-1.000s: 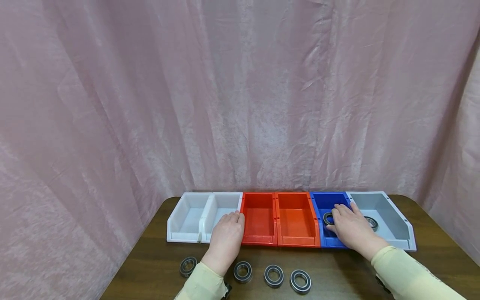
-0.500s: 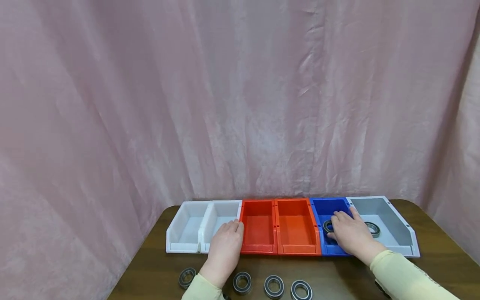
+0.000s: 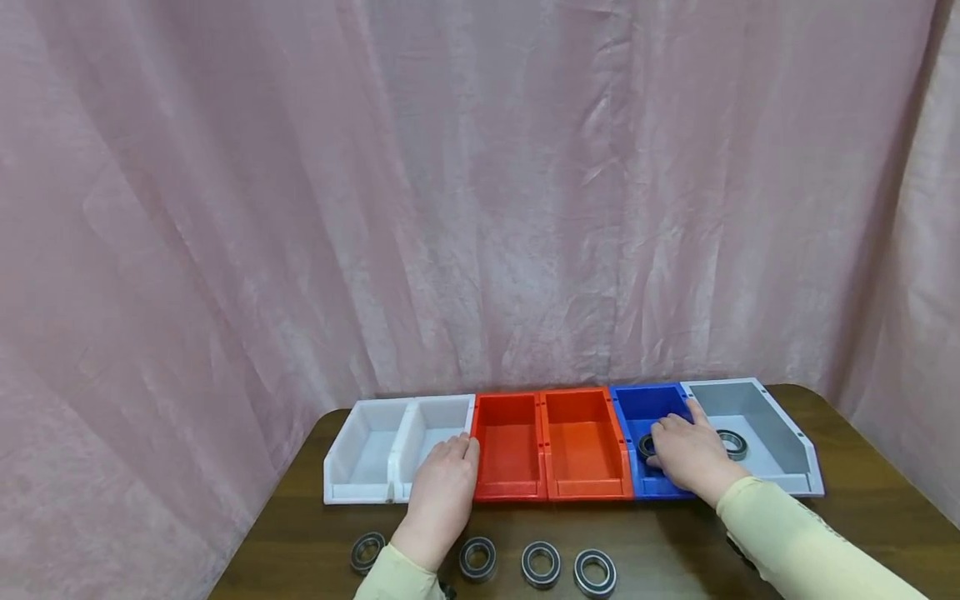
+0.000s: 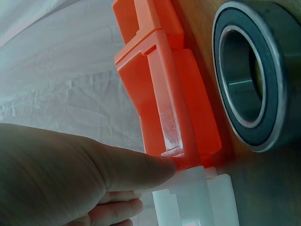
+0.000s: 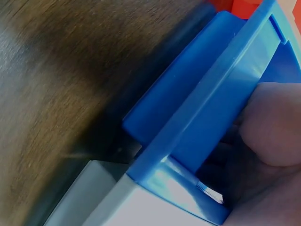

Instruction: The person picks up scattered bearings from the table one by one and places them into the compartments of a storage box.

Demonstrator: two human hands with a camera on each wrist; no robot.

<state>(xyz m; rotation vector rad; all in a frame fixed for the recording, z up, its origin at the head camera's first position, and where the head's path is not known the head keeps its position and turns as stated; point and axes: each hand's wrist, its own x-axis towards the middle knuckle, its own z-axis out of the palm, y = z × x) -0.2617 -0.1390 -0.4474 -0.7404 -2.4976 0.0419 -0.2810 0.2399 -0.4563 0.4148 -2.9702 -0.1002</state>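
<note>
In the head view my right hand (image 3: 690, 450) reaches down into the blue bin (image 3: 651, 398). Its thumb and fingers close around the right side of a ball bearing (image 3: 645, 447) there, and one finger stretches up along the wall toward the grey bin. From the right wrist, the hand (image 5: 277, 136) is seen inside the blue bin behind its front lip, the fingertips hidden. My left hand (image 3: 444, 485) rests over the right side of the second white bin (image 3: 438, 406), beside the red bin (image 3: 512, 490). Its thumb (image 4: 150, 167) touches the rim where red meets white.
A second bearing (image 3: 732, 445) lies in the grey bin (image 3: 780, 425) at the right end. Several bearings stand in a row on the wooden table, among them one (image 3: 367, 552) left of my left sleeve and one (image 3: 595, 573) farther right. An orange bin (image 3: 588, 486) adjoins the blue one.
The head view shifts slightly, so everything sits a little differently in frame. Both hands keep their places at the bins, and the bearings stay where they were.
</note>
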